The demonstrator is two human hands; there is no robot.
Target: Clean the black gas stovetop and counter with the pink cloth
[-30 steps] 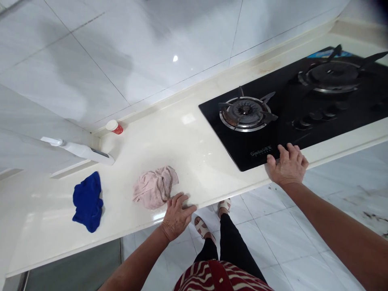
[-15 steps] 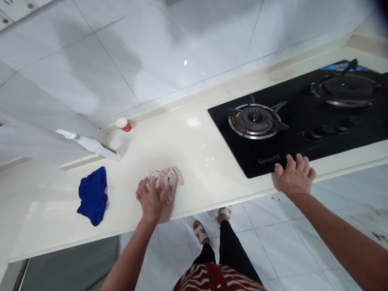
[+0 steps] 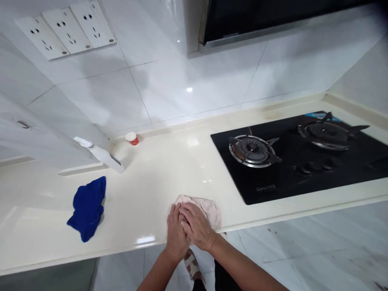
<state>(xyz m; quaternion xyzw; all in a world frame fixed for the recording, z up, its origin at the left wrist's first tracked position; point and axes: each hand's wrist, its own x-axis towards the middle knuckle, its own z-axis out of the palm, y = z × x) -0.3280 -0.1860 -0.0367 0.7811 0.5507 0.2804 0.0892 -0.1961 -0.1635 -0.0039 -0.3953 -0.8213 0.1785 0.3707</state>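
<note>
A crumpled pale pink cloth (image 3: 214, 211) lies at the front edge of the cream countertop (image 3: 157, 178), one corner hanging over the edge. My left hand (image 3: 176, 234) is closed on the cloth's left part, fingers bent over the fabric. Close against it, my right hand (image 3: 198, 227) grips the same cloth, its fingers partly overlapping the left ones. Some of the fabric is hidden under both hands. Farther left on the counter rests a bunched blue cloth (image 3: 87, 208), apart from my hands.
A black gas hob (image 3: 281, 182) with two burners fills the right side. At the back left corner stand a small red-and-white cup (image 3: 132, 138) and a white handheld device (image 3: 103, 155) leaning on the wall. Sockets (image 3: 66, 30) and a dark hood (image 3: 273, 18) are above.
My left hand has slid the pink cloth rightward along the counter. My right hand has left the hob's front edge and joined it on the cloth. The view has tilted up.
</note>
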